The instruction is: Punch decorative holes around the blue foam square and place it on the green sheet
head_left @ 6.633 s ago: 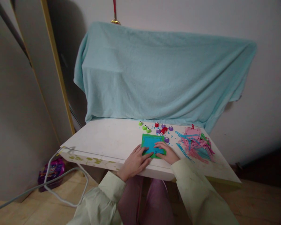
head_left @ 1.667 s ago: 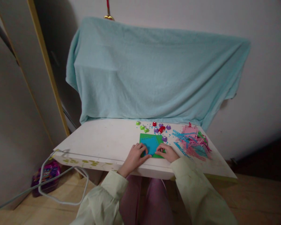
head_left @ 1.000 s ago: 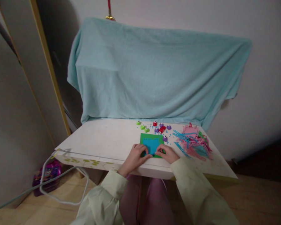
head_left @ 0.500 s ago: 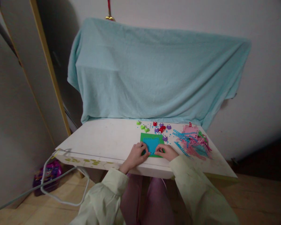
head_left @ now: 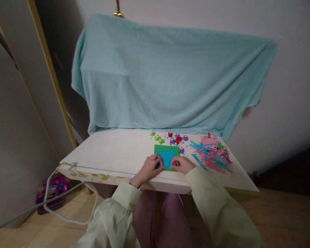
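A blue sheet (head_left: 166,159) with a scalloped edge lies on a green square (head_left: 160,148) at the table's front edge. My left hand (head_left: 152,167) rests at the sheet's lower left, fingers curled, thumb and fingertips at its lower edge. From the right, my right hand (head_left: 182,164) touches the lower right part with fingers pinched together. Whatever either hand has between its fingertips is too small to make out. Just beyond the green square sit small purple figures (head_left: 181,150), red ones (head_left: 178,140) and green ones (head_left: 156,138), with tiny blue bits scattered around.
A pile of pink, blue and green cut strips (head_left: 213,153) covers the right side of the white table (head_left: 111,148). Behind hangs a light blue cloth (head_left: 170,79). At the left, a pale cable (head_left: 48,203) loops beside a purple box (head_left: 53,193) on the floor.
The view has shifted slightly, so the scene sits a little higher. Both hands stay at the blue sheet's lower edge, with the right fingers slightly more curled.
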Tool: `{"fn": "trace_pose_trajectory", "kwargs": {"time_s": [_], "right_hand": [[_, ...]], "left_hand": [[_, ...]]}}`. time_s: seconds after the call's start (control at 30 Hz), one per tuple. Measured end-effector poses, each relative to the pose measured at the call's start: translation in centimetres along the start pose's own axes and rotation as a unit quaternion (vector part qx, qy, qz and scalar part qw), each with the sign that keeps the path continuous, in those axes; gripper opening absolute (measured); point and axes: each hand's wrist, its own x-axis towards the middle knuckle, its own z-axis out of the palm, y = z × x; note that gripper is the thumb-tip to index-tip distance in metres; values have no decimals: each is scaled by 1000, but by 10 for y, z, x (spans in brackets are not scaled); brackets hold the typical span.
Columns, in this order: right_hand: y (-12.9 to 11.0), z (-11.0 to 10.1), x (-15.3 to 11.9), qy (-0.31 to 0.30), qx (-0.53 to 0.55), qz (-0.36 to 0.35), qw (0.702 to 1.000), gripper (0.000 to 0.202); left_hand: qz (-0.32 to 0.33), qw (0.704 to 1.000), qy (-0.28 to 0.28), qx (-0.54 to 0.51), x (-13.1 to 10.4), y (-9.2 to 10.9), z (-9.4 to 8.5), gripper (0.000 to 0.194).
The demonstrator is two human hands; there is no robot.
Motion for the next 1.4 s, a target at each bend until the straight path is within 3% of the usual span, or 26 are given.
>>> {"fn": "trace_pose_trajectory", "kwargs": {"time_s": [0.3, 0.47, 0.6, 0.8, 1.4], "right_hand": [[0, -4, 8, -34, -13, 18, 999, 19], [-3, -6, 9, -48, -5, 25, 999, 21], [-4, -6, 9, -49, -5, 30, 998, 20], [-4, -6, 10, -49, -14, 23, 998, 19], [-6, -9, 11, -63, -19, 27, 997, 17]], "left_hand": [[-24, 999, -45, 3, 5, 5, -6, 14], [-44, 995, -67, -62, 8, 1, -16, 13], [-61, 991, -60, -98, 10, -1, -15, 16], [-91, 995, -30, -5, 12, 7, -1, 29], [-90, 994, -48, -28, 15, 7, -3, 22]]}}
